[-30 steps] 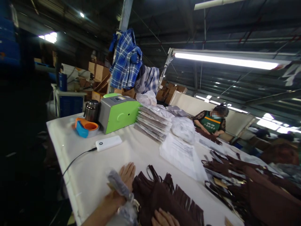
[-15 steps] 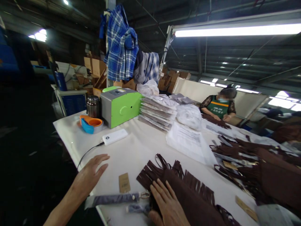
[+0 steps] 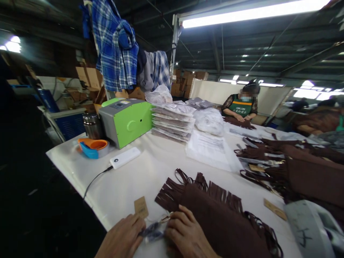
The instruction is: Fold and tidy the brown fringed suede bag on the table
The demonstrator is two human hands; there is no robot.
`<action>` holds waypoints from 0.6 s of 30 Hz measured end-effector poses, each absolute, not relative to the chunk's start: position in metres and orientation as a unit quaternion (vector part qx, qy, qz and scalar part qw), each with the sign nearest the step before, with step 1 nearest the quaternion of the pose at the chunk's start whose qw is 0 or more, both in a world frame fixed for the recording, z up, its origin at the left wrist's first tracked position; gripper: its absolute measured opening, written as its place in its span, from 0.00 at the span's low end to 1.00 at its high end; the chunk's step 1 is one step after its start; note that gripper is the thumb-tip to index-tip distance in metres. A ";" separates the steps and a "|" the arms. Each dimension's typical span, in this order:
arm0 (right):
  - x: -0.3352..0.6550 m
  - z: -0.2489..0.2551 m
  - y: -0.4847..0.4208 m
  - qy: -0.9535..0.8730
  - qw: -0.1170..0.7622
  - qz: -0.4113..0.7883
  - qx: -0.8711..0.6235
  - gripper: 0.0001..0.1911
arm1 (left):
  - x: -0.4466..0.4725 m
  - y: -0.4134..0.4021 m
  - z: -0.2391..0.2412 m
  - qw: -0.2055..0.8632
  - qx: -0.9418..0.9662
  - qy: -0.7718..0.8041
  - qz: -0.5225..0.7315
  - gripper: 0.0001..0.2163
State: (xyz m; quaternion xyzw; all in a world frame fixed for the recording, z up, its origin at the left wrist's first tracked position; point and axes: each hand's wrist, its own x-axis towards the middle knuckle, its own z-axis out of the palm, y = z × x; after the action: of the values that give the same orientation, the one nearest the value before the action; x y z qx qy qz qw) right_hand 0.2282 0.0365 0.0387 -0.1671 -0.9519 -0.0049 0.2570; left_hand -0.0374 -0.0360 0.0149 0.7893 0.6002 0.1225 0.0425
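1. Hands meet at the near edge of the white table [image 3: 150, 172].
2. Left hand [image 3: 122, 238] and right hand [image 3: 185, 234] both touch a small dark strap [image 3: 153, 231] with a metal clip. The fingers curl around it, but I cannot tell how tight the hold is.
3. Strap lies between the hands, just left of the brown fringed cloth [image 3: 215, 211].
4. Right hand rests on the cloth's near edge.
5. Small brown tag [image 3: 141, 206] lies just above the left hand.
6. Farther back sit a white power bank [image 3: 125, 157] and a green machine [image 3: 126, 122].
7. Another person [image 3: 242, 105] works far across the table.
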 end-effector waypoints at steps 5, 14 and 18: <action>0.227 0.039 0.034 -0.957 0.215 0.053 -0.186 0.16 | -0.039 -0.027 0.014 0.014 0.762 0.634 0.128 0.11; 0.241 0.016 0.034 -0.959 0.245 0.006 -0.140 0.15 | -0.045 -0.029 0.001 0.001 0.767 0.635 0.092 0.16; 0.258 0.034 0.026 -0.958 0.236 -0.046 -0.155 0.04 | -0.026 -0.045 0.016 0.128 0.760 0.627 0.113 0.18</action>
State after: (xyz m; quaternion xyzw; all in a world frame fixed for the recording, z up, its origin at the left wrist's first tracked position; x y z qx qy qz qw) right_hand 0.2577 0.0264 0.0344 -0.1555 -0.9581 -0.0459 0.2362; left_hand -0.0258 -0.0454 0.0164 0.7602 0.6269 0.1129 0.1278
